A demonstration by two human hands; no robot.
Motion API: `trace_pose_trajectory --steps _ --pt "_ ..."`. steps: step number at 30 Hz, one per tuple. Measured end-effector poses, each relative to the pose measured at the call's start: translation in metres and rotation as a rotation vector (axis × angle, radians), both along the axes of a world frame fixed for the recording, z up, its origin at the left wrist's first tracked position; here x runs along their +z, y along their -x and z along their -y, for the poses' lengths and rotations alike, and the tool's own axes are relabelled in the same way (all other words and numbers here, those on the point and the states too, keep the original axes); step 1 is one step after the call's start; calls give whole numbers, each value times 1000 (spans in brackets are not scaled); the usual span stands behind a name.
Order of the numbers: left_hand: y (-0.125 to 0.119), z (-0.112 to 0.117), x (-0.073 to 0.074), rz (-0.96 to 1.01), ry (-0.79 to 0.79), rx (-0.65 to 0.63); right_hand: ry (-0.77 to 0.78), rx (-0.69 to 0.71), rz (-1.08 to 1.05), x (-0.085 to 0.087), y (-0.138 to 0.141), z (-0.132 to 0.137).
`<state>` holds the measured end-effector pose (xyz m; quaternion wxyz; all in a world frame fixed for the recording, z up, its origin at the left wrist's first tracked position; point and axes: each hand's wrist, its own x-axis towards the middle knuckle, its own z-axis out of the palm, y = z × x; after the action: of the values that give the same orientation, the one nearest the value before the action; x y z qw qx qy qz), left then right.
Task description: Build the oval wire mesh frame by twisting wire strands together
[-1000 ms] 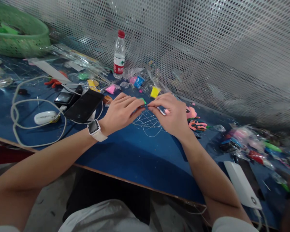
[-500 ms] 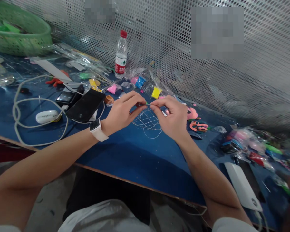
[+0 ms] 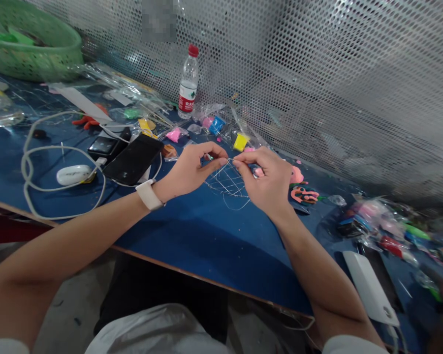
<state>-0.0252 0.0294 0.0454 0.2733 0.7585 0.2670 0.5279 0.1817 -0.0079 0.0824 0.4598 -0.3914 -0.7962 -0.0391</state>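
A criss-crossed frame of thin silvery wire (image 3: 227,184) hangs between my hands above the blue table, with a loose curved strand below it. My left hand (image 3: 195,167), with a white-strapped watch on its wrist, pinches the frame's upper edge between thumb and forefinger. Right beside it, the fingertips of my right hand (image 3: 262,174) pinch the same edge. The two pinches are nearly touching. Part of the frame's right side is hidden behind my right hand.
Behind my hands stand a water bottle (image 3: 188,83) and a yellow packet (image 3: 240,142), before a perforated metal screen. To the left lie a phone (image 3: 133,160), a looped white cable and a green basket (image 3: 55,61). At right are a white power strip (image 3: 369,287) and bagged colourful pieces.
My left hand has turned slightly, so its watch face no longer shows and its fingertips have shifted along the wire. My right hand keeps its pinch. The view has moved a little.
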Motion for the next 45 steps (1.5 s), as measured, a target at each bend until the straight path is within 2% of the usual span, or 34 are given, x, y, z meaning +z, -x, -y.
trace_pose_trajectory --steps 5,9,13,18,22,27,33,35,40,45 --pt "1 -2 2 0 26 -33 36 51 -30 -3 -2 -2" --pt "2 -1 3 -27 -23 46 126 119 -55 -3 -2 -2" --pt "2 0 2 -61 -121 151 125 154 23 1 2 1" --pt "-2 -1 -3 -44 -104 169 187 121 23 0 5 3" --pt "-4 -2 -6 -25 -61 128 226 149 39 -3 5 1" --pt "-1 -6 -2 -42 23 9 286 173 40 -3 3 -1" --pt "7 -12 7 -46 308 -300 301 225 40 0 0 -2" --pt "8 -13 8 -23 355 -348 310 248 46 1 -3 -4" --pt "7 -14 6 -27 333 -274 422 258 -108 2 -7 -6" --pt "5 -13 4 -34 267 -202 584 162 -173 0 -6 -8"
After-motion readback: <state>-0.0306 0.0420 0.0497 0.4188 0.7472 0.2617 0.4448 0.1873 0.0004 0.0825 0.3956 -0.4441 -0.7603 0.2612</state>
